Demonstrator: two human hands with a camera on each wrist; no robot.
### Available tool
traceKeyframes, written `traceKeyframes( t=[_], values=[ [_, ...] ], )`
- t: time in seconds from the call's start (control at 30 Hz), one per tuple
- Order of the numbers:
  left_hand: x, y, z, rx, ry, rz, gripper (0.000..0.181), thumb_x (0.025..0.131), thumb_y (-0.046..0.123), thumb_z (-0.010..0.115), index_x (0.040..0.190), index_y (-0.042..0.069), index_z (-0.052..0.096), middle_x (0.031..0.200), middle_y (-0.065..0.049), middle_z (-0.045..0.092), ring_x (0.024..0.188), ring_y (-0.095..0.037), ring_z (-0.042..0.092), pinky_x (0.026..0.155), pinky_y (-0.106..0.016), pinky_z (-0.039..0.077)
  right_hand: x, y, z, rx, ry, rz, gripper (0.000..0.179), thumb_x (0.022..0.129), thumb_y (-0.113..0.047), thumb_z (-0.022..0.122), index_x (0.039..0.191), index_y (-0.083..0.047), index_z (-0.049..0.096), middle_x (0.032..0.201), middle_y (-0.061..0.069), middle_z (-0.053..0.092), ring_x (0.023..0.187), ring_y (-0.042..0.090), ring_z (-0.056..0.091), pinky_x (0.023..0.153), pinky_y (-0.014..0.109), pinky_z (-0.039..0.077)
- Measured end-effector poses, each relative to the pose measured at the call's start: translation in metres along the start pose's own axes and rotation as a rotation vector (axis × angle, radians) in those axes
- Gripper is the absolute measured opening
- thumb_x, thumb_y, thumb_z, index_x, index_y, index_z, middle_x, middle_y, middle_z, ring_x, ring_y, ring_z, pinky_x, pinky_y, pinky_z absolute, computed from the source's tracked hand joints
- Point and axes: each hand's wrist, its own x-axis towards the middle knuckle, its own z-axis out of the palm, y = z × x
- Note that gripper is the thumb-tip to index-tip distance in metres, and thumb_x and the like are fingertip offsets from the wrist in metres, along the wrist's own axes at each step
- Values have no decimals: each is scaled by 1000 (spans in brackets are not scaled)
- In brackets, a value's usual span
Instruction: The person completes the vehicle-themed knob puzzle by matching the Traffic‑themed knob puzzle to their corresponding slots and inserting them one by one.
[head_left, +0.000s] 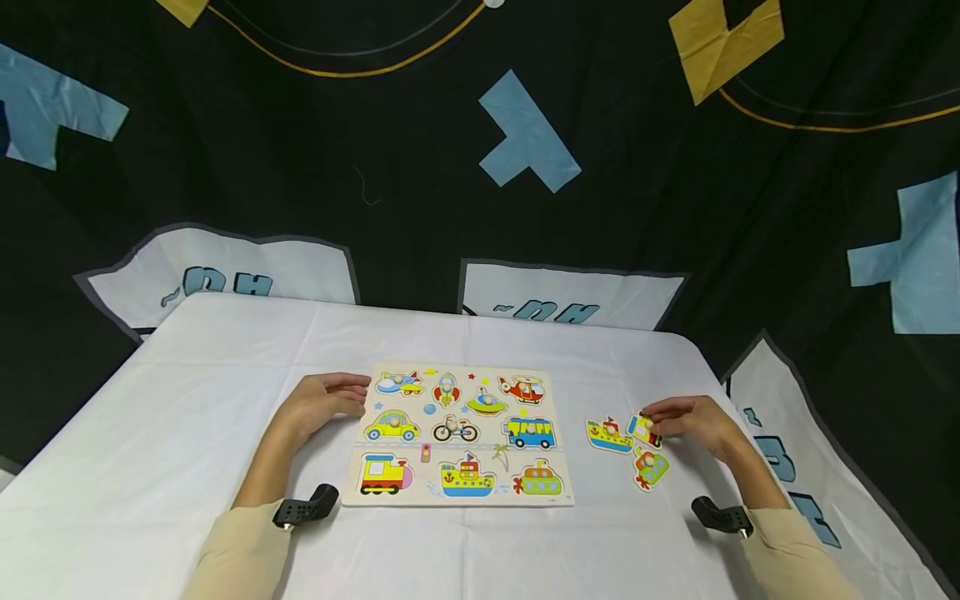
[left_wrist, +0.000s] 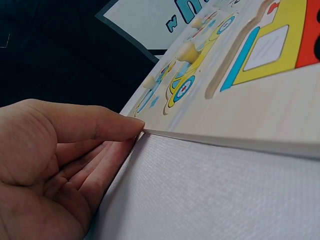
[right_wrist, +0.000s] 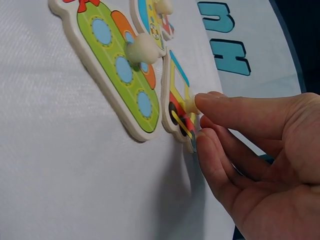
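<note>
Right hand (right_wrist: 265,155), pinch on train knob (right_wrist: 190,105)

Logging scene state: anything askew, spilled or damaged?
Only the boat piece, submarine piece and train piece, off to the right of the puzzle board at different angles; odd because their matching pictures in its bottom row are uncovered. No spill or damage visible.

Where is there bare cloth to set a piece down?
Bare cloth lies on the near side of the board, beyond its far edge, and left of the left hand. A narrower strip separates board and boat piece. It is crowded by the right hand: boat piece, train piece and submarine piece sit close together.
</note>
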Motion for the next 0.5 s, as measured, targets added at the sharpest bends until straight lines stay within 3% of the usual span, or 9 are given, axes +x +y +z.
traceKeyframes(
  t=[0.2, 0.5],
  values=[
    [-1, -1, 2, -4, 6, -6, 56, 81, 7, 77, 135, 4, 64, 117, -12, 75, 102, -15, 70, 96, -35, 49, 1, 3, 3, -9, 8, 6, 40, 85, -12, 77, 123, 0, 71, 110, 11, 75, 94, 17, 65, 81, 29, 52],
    [-1, 0, 2, -7, 2, -10, 56, 81, 7, 77, 135, 4, 63, 118, -12, 75, 104, -16, 70, 97, -36, 48, 3, 8, 6, -17, 16, 25, 35, 85, -12, 77, 119, -2, 74, 110, 9, 75, 94, 19, 63, 82, 31, 50]
  ],
)
